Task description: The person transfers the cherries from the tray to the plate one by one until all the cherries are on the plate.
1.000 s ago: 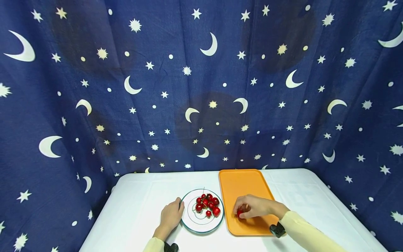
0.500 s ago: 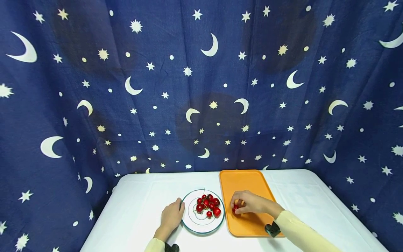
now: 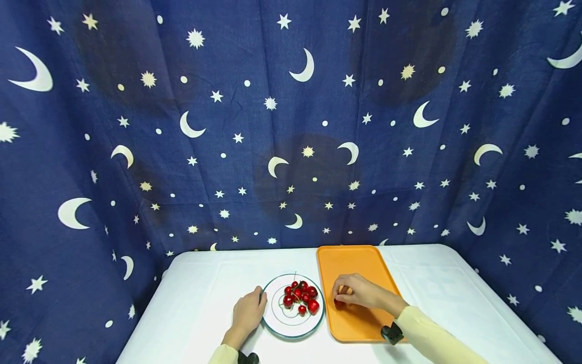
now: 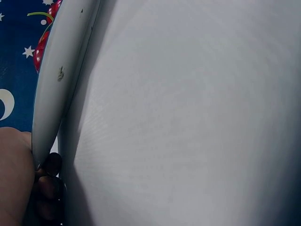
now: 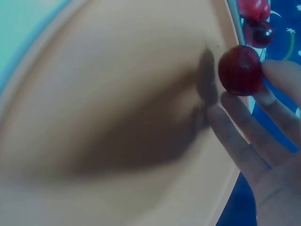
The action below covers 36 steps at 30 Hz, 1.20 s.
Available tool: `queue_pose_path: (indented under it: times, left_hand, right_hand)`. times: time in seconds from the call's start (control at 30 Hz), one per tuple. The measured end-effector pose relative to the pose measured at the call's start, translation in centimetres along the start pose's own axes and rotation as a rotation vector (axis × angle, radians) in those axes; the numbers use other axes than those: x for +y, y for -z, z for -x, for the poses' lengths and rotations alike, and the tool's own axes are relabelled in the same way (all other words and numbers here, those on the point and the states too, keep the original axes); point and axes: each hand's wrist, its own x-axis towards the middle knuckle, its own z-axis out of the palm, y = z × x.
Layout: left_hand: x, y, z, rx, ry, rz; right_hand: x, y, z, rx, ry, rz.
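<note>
A white plate [image 3: 291,327] with a green rim holds several red cherries [image 3: 297,292], some with stems. My left hand [image 3: 247,312] grips the plate's left edge; the left wrist view has the thumb side above the rim and dark fingertips [image 4: 49,186] underneath. Over the left part of an orange tray [image 3: 359,260], my right hand [image 3: 361,292] pinches a single dark red cherry [image 5: 240,70] between thumb and fingers. From the head view that cherry is mostly hidden behind the fingers. Its shadow falls on the tray in the right wrist view.
Plate and tray stand side by side on a white-covered table [image 3: 195,288], with a narrow gap between them. Behind the table hangs a dark blue curtain [image 3: 245,167] patterned with moons and stars. Each wrist wears a small black device [image 3: 392,333].
My right hand has shifted a little left across the tray with the cherry, toward the plate, and then nearly stopped. My left hand and the plate have stayed in place.
</note>
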Motion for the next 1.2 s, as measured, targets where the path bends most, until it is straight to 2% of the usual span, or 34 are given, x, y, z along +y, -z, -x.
queue_pose_path:
  times: [0.27,0.43,0.77,1.2]
  left_hand:
    - [-0.1,0.0,0.0,0.010,-0.006,-0.003]
    - [0.1,0.3,-0.2,0.014,-0.010,-0.013]
    - [0.1,0.2,0.1,0.014,-0.006,0.000]
    - [0.2,0.3,0.3,0.017,-0.011,-0.010]
  right_hand:
    - [-0.2,-0.5,-1.0,0.149,-0.014,0.108]
    - [-0.6,-0.6,-1.7,0.188,-0.049,0.135]
    - [-1.5,-1.8,-2.6,0.167,-0.151,0.094]
    - [-1.4,-2.7,-2.9,0.157,-0.129,0.116]
